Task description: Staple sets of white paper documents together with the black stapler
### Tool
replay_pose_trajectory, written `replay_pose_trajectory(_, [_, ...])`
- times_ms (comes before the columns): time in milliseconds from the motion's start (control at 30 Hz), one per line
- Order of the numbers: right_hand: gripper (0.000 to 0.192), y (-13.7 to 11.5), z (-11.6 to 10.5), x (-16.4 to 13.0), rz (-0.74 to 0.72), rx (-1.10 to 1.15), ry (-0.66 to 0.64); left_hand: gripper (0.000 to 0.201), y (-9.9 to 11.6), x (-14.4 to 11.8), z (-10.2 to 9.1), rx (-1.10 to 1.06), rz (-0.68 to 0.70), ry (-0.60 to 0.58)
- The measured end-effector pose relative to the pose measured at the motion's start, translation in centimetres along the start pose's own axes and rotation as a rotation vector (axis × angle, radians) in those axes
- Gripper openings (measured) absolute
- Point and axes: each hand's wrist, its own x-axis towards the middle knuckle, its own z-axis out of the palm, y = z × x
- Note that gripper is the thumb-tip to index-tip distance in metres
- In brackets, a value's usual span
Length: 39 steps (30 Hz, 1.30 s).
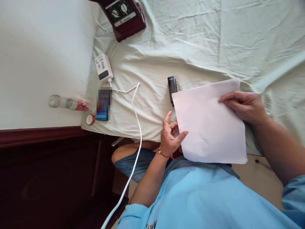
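Note:
I hold a white sheet of paper [209,124] over the edge of a bed covered with a pale green sheet [214,41]. My left hand [171,136] pinches the paper's near left edge, with a red thread at the wrist. My right hand [245,106] lies on the paper's upper right corner, fingers curled over its edge. A black stapler [172,87] rests on the bed, just past the paper's far left corner, partly covered by the paper.
A phone [104,104] lies on the bed, with a white charger [103,66] and its cable [137,127] trailing off the edge. A dark red box with dials [124,16], a plastic bottle [68,103], a red tape roll [90,119] and a dark wooden frame [35,135] are to the left.

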Motion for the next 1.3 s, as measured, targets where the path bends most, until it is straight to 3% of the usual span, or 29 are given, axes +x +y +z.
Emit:
replay_pose_trajectory(200, [0.014,0.3,0.1,0.3,-0.033,0.072,0.026,0.071,0.4,0.3,0.3,0.014,-0.136,0.085])
replay_pose_trajectory(400, [0.012,0.6,-0.1,0.3,-0.107,0.102,-0.100,0.047,1.1,1.0,-0.3,0.044,-0.156,0.053])
replay_pose_trajectory(533, [0.032,0.4,0.1,0.0,-0.083,0.070,-0.176,0.058,1.5,1.2,-0.5,0.128,-0.107,0.066])
replay_pose_trajectory(667, [0.073,0.2,0.6,0.1,-0.042,0.196,-0.093,0.060,1.5,1.0,-0.5,0.097,-0.116,0.119])
replay_pose_trajectory(767, [0.087,0.5,0.7,0.4,-0.016,0.265,-0.074,0.058,1.1,0.9,-0.3,0.017,-0.151,0.160])
replay_pose_trajectory(833, [0.080,0.7,0.7,0.4,0.009,0.248,-0.089,0.061,0.9,0.8,-0.1,-0.007,-0.163,0.192])
replay_pose_trajectory(933, [0.054,0.8,0.6,0.2,0.008,0.168,-0.133,0.062,0.7,0.8,0.0,-0.032,-0.186,0.201])
replay_pose_trajectory(1200, [0.052,0.7,0.7,0.4,-0.014,0.249,-0.062,0.059,1.0,0.8,-0.6,-0.008,-0.154,0.062])
replay_pose_trajectory(1300, [0.049,0.8,0.7,0.4,0.007,0.291,-0.062,0.064,0.9,0.9,-0.5,-0.053,-0.166,0.147])
